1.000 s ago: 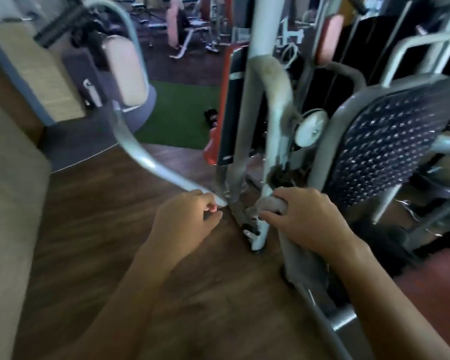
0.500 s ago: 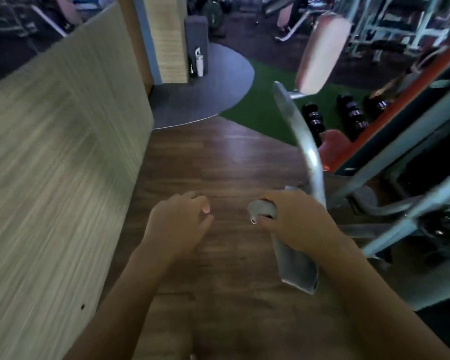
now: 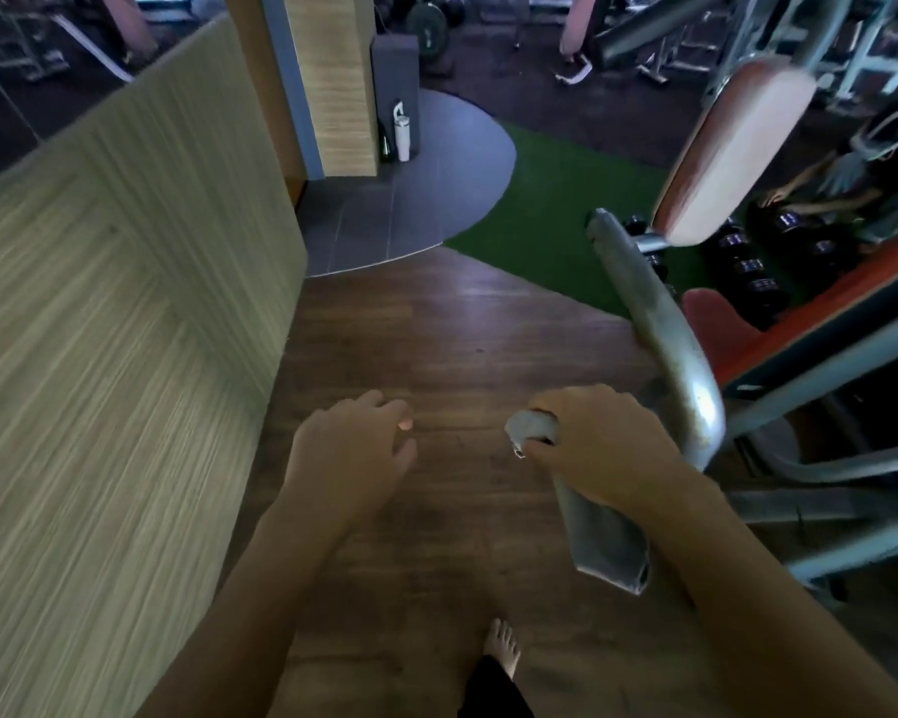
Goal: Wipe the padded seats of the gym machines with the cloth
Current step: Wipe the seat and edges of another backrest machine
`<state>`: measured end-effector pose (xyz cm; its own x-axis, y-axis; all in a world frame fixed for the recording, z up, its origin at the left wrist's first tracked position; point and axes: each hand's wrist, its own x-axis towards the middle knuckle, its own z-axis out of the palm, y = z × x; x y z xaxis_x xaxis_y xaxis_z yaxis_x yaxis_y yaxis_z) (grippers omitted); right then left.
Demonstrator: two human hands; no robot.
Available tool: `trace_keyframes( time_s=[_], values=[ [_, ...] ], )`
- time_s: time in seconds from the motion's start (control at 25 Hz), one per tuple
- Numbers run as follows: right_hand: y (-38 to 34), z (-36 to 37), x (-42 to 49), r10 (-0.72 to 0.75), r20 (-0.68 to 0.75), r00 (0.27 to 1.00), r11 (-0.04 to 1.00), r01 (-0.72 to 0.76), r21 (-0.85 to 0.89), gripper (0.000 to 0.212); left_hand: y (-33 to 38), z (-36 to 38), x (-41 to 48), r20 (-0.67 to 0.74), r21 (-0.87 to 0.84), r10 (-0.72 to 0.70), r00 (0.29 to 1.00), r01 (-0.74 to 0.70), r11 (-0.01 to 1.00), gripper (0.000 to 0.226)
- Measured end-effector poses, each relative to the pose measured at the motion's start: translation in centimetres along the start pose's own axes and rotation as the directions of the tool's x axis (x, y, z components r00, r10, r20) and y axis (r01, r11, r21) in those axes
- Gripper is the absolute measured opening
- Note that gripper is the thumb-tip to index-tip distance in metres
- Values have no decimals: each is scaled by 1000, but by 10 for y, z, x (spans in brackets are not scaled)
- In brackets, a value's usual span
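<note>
My right hand (image 3: 600, 448) grips a grey cloth (image 3: 605, 541); its bunched end pokes out by my thumb and the rest hangs below my wrist. My left hand (image 3: 351, 448) hovers over the wooden floor, fingers loosely curled and holding nothing. A pale pink padded rest (image 3: 732, 152) on a gym machine stands at the upper right, well beyond both hands. A curved grey metal bar (image 3: 664, 344) of that machine runs down just right of my right hand.
A striped wooden wall (image 3: 125, 329) fills the left side. Ahead lie a wooden floor (image 3: 462, 329), a grey round mat (image 3: 410, 199) with a white bottle (image 3: 401, 132), and green turf (image 3: 556, 209). Dumbbells (image 3: 747, 261) and a seated person (image 3: 841, 189) are at the right. My bare foot (image 3: 501, 647) is below.
My view has swung left, away from the machine's frame and perforated seat toward the open floor and wall. My left hand no longer touches the metal bar. The cloth stays in my right hand.
</note>
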<state>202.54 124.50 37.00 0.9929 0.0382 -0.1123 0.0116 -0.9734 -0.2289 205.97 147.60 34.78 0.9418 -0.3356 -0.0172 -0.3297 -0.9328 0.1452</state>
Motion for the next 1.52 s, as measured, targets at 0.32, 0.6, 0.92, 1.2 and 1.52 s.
trace_keyframes(
  time_s=[0.32,0.6,0.92,1.2,1.52],
  values=[
    [35,-49,153,-48,25,999,999,48,4,15,-6,-32,141,-74,-34,-103,992,101,994,26],
    [26,-53,284,-85,-37,996,996,86,20,18,-66,-29,261,-75,-34,-78,994,76,997,27],
    [-20,-59,450,131,-88,988,990,-126,63,21,-177,-48,448,-4,-60,119,993,-119,991,25],
    [5,-83,515,424,-141,895,901,-402,163,14,-177,-61,586,-15,-48,375,927,-376,926,29],
    [106,-98,576,665,-141,733,738,-616,277,19,-82,-50,731,66,-8,607,792,-608,794,32]
  ],
)
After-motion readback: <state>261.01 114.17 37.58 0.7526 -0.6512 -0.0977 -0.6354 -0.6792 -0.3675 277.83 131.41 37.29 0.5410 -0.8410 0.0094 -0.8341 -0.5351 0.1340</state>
